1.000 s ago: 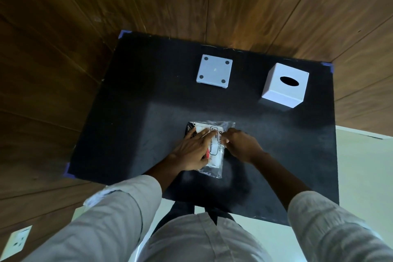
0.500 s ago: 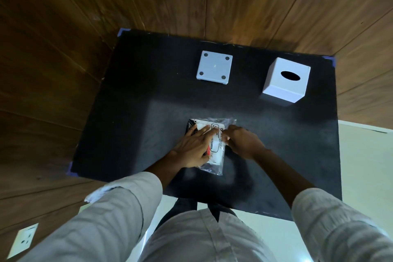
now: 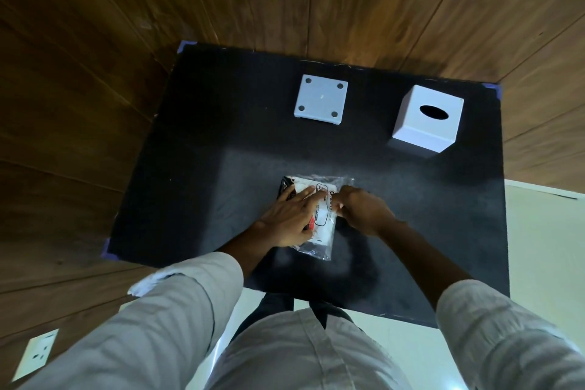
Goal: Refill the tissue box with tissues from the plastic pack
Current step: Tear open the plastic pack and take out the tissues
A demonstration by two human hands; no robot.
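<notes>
Wood-panelled walls enclose a black worktop (image 3: 196, 187) with blue tape at its corners; pale floor shows at the near and right edges, and a white wall socket (image 3: 34, 355) sits in the panelling at lower left. Nearest the camera are the person's light grey rolled sleeves and shirt front.

Left hand (image 3: 289, 218): laid palm down on the plastic pack (image 3: 319, 222), fingers extended flat and close together, pressing the pack's left half against the worktop. It grips nothing; it only bears down on the wrapper.

Right hand (image 3: 364, 210): curled, its fingertips (image 3: 340, 196) meeting the pack's right edge just beside the left fingertips. The fingers appear drawn together on the film there, but whether they actually pinch the wrapper cannot be told from this view.

Plastic pack: clear wrapper holding white tissues, with a black-outlined label and red and black printing. It lies flat on the worktop under both sets of fingers. Its near end projects past the left hand towards the person, and its far end shows just beyond the fingertips.

Well beyond the fingers, to their right: the white cube tissue box (image 3: 427, 119), upright, oval slot on top dark, standing apart from the pack.

Beyond the fingers, roughly straight ahead: a white square base panel (image 3: 321, 100) with four dark round pads at its corners, lying flat, apart from the box to its right.
</notes>
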